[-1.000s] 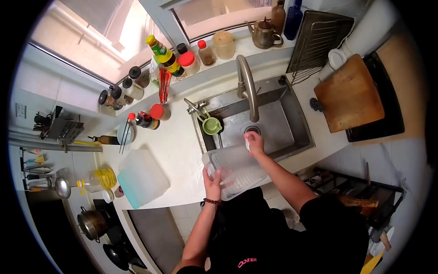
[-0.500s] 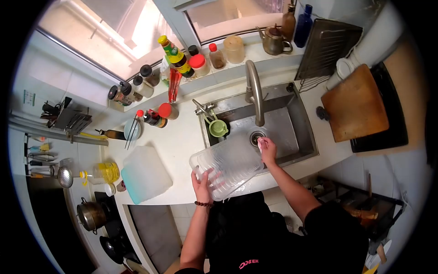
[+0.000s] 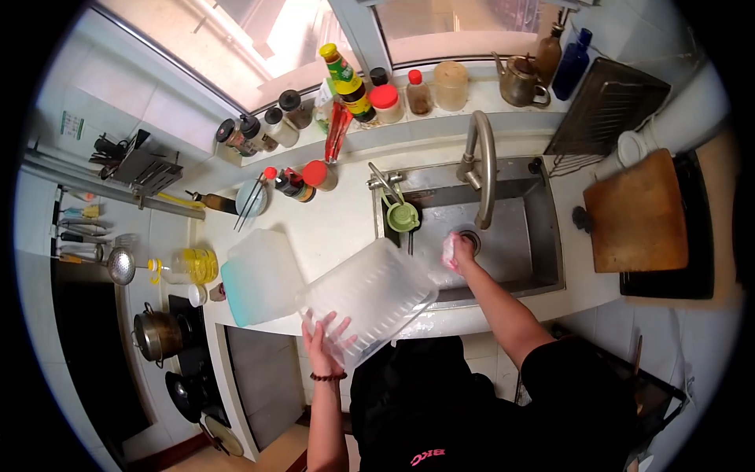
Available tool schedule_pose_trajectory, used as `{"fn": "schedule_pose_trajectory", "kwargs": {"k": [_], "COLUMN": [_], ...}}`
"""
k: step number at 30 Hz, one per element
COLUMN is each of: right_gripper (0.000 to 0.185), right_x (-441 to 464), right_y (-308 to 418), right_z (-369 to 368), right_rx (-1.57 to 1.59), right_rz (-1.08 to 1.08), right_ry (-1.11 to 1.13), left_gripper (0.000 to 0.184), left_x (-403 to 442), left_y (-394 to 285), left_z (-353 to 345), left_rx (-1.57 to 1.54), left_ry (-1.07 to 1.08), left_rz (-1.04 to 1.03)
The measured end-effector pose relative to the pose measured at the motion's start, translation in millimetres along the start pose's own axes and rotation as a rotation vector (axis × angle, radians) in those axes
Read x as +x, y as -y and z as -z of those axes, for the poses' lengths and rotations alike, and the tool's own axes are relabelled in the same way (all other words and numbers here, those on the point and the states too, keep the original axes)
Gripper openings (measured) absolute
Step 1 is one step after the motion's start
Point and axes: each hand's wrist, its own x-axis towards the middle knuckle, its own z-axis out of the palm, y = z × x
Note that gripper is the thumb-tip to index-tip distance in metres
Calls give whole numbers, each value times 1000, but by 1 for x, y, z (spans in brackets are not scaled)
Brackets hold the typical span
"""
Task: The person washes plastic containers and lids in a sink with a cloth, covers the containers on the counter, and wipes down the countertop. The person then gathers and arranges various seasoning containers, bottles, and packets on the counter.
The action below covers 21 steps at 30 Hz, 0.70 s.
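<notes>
My left hand (image 3: 324, 344), with a beaded bracelet at the wrist, holds a clear ribbed plastic container (image 3: 373, 291) by its lower left end. The container is tilted over the counter's front edge and the sink's left corner. Inside the sink (image 3: 511, 224), beside the drain, my right hand (image 3: 462, 253) is closed on a small pink and white cloth or sponge (image 3: 449, 250); its exact kind is unclear. The tap (image 3: 486, 177) arches over the basin. A green strainer (image 3: 403, 217) hangs at the basin's left side.
On the counter to the left lies a frosted container with a turquoise edge (image 3: 263, 275). Jars and bottles (image 3: 346, 82) line the window ledge. A wooden cutting board (image 3: 635, 212) stands right of the sink. An oil bottle (image 3: 193, 266) is at the far left.
The container has tipped up and shifted left, away from my right hand. My right hand has come away from its edge, into the basin, still holding the pink and white piece.
</notes>
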Motion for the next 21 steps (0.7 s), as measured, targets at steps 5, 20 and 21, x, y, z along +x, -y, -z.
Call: {"fn": "schedule_pose_trajectory", "kwargs": {"k": [5,20,21], "right_gripper": [39,65,65], "right_x": [20,-22,-35], "right_y": [17,43,51], "right_z": [-99,-137,-129], "right_rx": [228,-366,-294], "right_rz": [-280,-78,-232], "right_ry": [219,307,540], "left_gripper": [64,68,69], "left_x": [-23,8,16], "left_y": [-4,-3,-3], "left_z": [35,27,22], "left_rx": [-14,-57,-18], "left_ry": [-170,-153,-115], "left_rz": [-79,-68,-42]}}
